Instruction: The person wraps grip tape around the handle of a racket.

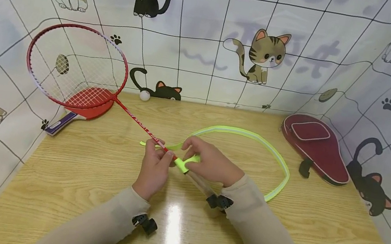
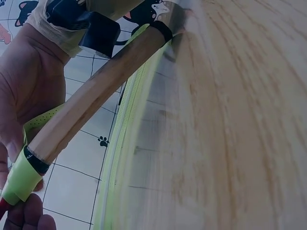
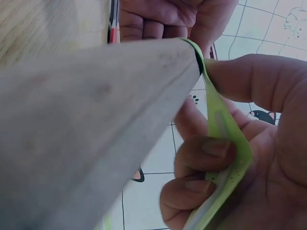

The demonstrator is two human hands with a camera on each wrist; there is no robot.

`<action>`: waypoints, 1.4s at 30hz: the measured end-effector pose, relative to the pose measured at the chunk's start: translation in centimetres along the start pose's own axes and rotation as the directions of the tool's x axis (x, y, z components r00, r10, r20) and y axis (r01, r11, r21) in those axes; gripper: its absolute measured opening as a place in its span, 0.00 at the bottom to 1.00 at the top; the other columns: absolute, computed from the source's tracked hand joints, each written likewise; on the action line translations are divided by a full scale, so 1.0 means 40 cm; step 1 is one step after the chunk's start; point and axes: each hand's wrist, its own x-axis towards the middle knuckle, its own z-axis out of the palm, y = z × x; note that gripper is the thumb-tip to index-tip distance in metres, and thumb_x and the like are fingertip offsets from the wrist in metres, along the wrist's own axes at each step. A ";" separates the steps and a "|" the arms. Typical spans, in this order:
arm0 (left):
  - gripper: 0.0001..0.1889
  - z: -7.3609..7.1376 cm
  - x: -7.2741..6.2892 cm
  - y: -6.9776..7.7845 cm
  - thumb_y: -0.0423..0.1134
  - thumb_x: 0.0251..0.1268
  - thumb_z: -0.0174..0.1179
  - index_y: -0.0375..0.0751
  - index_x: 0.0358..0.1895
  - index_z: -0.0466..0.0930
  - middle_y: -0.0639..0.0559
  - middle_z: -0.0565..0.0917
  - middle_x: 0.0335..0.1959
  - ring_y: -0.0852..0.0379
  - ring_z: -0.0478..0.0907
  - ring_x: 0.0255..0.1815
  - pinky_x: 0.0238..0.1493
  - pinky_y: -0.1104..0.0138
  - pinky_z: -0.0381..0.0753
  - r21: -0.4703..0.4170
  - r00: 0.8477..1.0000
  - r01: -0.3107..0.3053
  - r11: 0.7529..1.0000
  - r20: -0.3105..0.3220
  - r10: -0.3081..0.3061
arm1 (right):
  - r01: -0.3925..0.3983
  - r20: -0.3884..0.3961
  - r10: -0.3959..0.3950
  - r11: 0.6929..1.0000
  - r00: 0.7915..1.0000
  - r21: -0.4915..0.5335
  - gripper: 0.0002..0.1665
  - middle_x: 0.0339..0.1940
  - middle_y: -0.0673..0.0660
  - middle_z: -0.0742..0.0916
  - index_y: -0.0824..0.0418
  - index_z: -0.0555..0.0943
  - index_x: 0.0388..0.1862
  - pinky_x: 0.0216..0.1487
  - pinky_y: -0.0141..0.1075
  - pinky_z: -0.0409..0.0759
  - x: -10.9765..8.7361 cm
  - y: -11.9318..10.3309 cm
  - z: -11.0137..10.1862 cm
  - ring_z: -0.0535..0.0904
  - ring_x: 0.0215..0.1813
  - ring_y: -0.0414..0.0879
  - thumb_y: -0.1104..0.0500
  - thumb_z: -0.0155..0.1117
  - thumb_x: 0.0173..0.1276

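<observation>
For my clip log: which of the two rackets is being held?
The badminton racket, pinched by the left hand. Its strings and long red shaft set it apart from the solid-faced table tennis paddle, which neither hand touches.

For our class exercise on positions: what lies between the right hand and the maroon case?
In the head view, the yellow-green strip curves between the right hand and the maroon case, with bare tabletop on either side of it.
</observation>
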 end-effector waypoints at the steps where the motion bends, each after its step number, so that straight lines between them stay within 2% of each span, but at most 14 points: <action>1: 0.12 0.000 0.000 0.000 0.28 0.81 0.48 0.40 0.58 0.57 0.31 0.86 0.41 0.57 0.83 0.37 0.51 0.55 0.85 -0.001 1.000 0.000 1.000 0.001 0.000 | -0.009 0.014 0.009 1.000 1.000 0.007 0.23 0.49 0.55 0.89 0.61 0.75 0.62 0.53 0.43 0.82 0.000 -0.001 0.000 0.86 0.51 0.46 0.68 0.66 0.70; 5: 0.13 -0.002 0.000 0.000 0.28 0.81 0.48 0.38 0.59 0.57 0.30 0.86 0.43 0.57 0.83 0.38 0.50 0.59 0.84 0.003 1.000 0.003 1.000 0.002 -0.003 | -0.022 0.060 0.020 0.999 0.998 0.027 0.23 0.63 0.58 0.85 0.61 0.76 0.65 0.59 0.46 0.83 0.000 -0.001 -0.001 0.87 0.60 0.51 0.66 0.67 0.73; 8: 0.14 -0.002 0.000 0.000 0.28 0.81 0.48 0.36 0.61 0.57 0.31 0.87 0.44 0.56 0.82 0.39 0.50 0.59 0.83 0.014 1.000 0.007 1.000 0.004 -0.007 | -0.008 0.072 0.006 0.999 0.997 0.031 0.22 0.66 0.59 0.83 0.59 0.76 0.64 0.60 0.47 0.83 0.000 0.003 -0.001 0.86 0.62 0.54 0.66 0.66 0.73; 17: 0.15 -0.004 0.003 -0.005 0.29 0.82 0.48 0.34 0.64 0.57 0.32 0.88 0.42 0.53 0.82 0.39 0.52 0.56 0.82 0.044 1.000 0.013 0.999 0.010 -0.014 | -0.001 0.072 -0.002 0.999 0.997 0.044 0.22 0.48 0.56 0.91 0.58 0.73 0.61 0.64 0.55 0.80 0.006 0.025 0.002 0.86 0.55 0.49 0.66 0.66 0.71; 24: 0.15 -0.006 0.000 -0.002 0.31 0.83 0.48 0.39 0.64 0.58 0.34 0.88 0.42 0.50 0.85 0.41 0.55 0.52 0.84 0.032 0.999 0.041 0.999 0.025 -0.042 | -0.005 0.064 0.001 0.998 0.998 0.069 0.21 0.47 0.56 0.90 0.61 0.73 0.58 0.65 0.57 0.78 0.007 0.022 0.002 0.85 0.55 0.50 0.66 0.68 0.70; 29: 0.20 -0.009 0.000 -0.001 0.32 0.84 0.49 0.42 0.71 0.57 0.35 0.87 0.42 0.44 0.87 0.39 0.52 0.56 0.87 0.032 0.997 0.052 0.998 0.046 -0.054 | 0.005 0.022 -0.006 0.999 1.000 0.039 0.20 0.46 0.55 0.88 0.60 0.73 0.55 0.65 0.55 0.77 0.005 0.017 0.002 0.83 0.55 0.51 0.68 0.70 0.68; 32: 0.23 -0.010 -0.001 0.000 0.32 0.84 0.50 0.44 0.74 0.57 0.35 0.87 0.41 0.45 0.88 0.39 0.51 0.58 0.88 0.019 0.996 0.067 0.998 0.055 -0.068 | 0.017 0.020 -0.018 0.999 1.000 0.048 0.20 0.44 0.56 0.87 0.61 0.73 0.54 0.66 0.55 0.76 0.005 0.014 0.005 0.83 0.55 0.51 0.68 0.71 0.68; 36: 0.25 -0.012 0.002 -0.002 0.33 0.84 0.46 0.48 0.78 0.55 0.37 0.87 0.38 0.48 0.87 0.40 0.52 0.56 0.87 0.011 0.995 0.082 0.997 0.059 -0.082 | 0.015 0.035 -0.018 0.996 0.999 0.088 0.20 0.44 0.56 0.87 0.61 0.72 0.53 0.66 0.56 0.76 0.006 0.012 0.009 0.83 0.55 0.50 0.69 0.70 0.67; 39: 0.27 -0.014 0.004 -0.004 0.32 0.84 0.41 0.50 0.80 0.54 0.37 0.86 0.35 0.49 0.87 0.41 0.54 0.55 0.85 0.018 0.995 0.077 0.997 0.064 -0.078 | 0.008 0.039 -0.013 0.993 0.999 0.115 0.20 0.45 0.57 0.87 0.63 0.72 0.53 0.64 0.58 0.78 0.005 0.011 0.009 0.83 0.55 0.51 0.70 0.70 0.67; 42: 0.27 -0.014 0.005 -0.005 0.31 0.83 0.39 0.48 0.80 0.56 0.37 0.86 0.36 0.48 0.88 0.42 0.55 0.54 0.85 0.023 0.996 0.060 0.998 0.058 -0.061 | 0.013 0.035 -0.018 0.992 0.999 0.126 0.20 0.45 0.58 0.86 0.66 0.71 0.53 0.63 0.59 0.78 0.004 0.013 0.010 0.83 0.54 0.51 0.71 0.69 0.67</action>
